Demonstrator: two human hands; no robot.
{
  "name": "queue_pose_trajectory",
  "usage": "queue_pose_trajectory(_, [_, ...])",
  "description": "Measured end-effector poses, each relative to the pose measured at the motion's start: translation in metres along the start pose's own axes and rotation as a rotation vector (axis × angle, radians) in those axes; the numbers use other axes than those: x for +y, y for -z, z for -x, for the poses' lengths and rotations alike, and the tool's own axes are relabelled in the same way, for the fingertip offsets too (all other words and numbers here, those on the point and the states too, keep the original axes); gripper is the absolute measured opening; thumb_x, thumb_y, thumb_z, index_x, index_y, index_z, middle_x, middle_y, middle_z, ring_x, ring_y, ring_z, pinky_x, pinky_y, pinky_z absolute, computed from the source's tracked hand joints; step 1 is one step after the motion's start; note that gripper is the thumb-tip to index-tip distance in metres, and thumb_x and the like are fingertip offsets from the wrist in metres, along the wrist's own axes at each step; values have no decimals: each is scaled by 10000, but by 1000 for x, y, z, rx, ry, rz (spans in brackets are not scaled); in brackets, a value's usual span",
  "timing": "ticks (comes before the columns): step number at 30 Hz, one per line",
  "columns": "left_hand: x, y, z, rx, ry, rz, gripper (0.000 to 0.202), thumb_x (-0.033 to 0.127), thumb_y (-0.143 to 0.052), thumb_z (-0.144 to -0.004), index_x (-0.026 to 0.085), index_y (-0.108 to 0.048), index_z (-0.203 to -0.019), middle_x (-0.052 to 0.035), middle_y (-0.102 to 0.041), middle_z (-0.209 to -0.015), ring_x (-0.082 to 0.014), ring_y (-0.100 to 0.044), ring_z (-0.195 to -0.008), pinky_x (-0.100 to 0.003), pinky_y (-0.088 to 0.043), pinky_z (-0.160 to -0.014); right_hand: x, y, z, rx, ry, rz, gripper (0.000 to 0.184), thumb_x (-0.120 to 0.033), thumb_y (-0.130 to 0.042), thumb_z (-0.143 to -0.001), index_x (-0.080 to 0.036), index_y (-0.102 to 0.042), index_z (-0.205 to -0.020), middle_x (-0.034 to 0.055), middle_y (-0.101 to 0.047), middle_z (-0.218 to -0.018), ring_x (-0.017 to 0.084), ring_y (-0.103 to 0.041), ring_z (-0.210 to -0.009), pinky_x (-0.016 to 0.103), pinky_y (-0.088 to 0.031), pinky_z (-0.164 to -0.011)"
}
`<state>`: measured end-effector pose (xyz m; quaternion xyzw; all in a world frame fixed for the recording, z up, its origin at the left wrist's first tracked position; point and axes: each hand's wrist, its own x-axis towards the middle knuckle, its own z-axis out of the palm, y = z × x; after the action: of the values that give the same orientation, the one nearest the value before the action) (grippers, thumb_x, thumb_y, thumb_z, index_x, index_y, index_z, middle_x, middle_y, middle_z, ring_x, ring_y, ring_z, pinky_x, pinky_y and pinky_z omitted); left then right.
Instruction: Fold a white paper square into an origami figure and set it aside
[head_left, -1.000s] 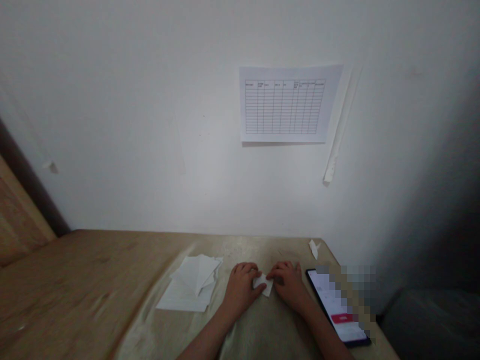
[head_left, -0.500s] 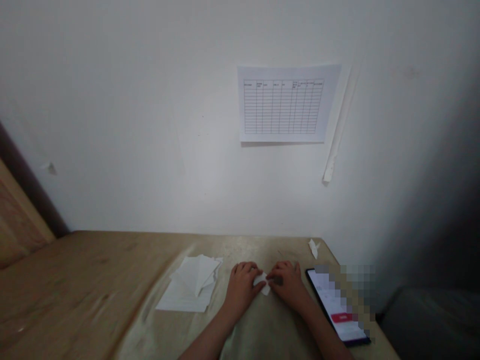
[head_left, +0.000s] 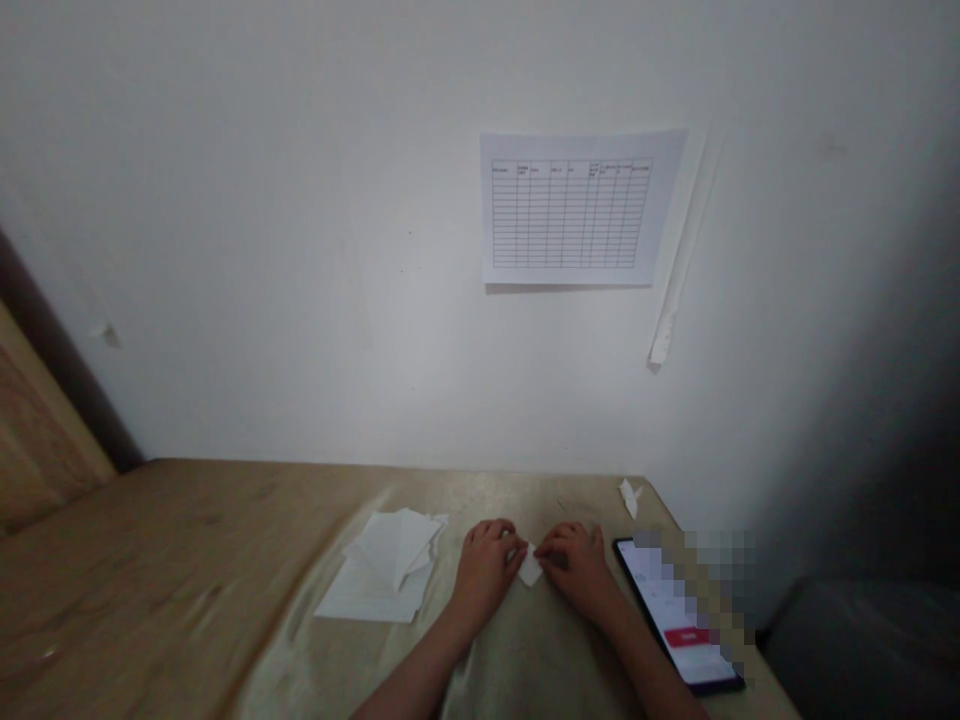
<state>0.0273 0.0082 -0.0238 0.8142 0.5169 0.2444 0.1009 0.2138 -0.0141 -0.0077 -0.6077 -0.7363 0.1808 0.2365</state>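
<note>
A small folded piece of white paper lies on the table between my two hands. My left hand pinches its left edge, thumb and forefinger closed on it. From the other side, my right hand grips the right edge between thumb and fingertips. Parts of the paper are hidden under the fingers, so its full shape does not show. To the left of my left hand rests a stack of white paper sheets, with creased, unfolded sheets on top.
A phone with a lit screen lies right of my right arm, partly pixelated. A small folded paper figure sits near the back right corner of the cloth-covered table. A printed chart hangs on the wall.
My left thumb has drawn up towards the forefinger, baring more of the small paper's lower part. Both hands stay in nearly the same place. The whole view has shifted slightly.
</note>
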Motion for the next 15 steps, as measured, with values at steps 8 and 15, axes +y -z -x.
queue_pose_trajectory(8, [1,-3,0,-15,27,-14,250,360,-740,-798,296,-713,-1039,-20,-568,-1403,-271,-497,-1267,-468,-352,-1098,2,-4,-2,-8,-27,8,208,-273,-558,-879,-335,-749,-930,5,-688,-1109,242,-494,-1207,605,24,-1151])
queue_pose_trajectory(15, [5,7,4,-66,38,-62,348,388,-742,-786,365,-705,-1132,13,-409,-1565,-313,-451,-1330,-558,-296,-1139,1,-4,-3,-32,-55,27,224,-268,-574,-862,-359,-743,-977,10,-676,-1149,258,-467,-1234,635,2,-1132])
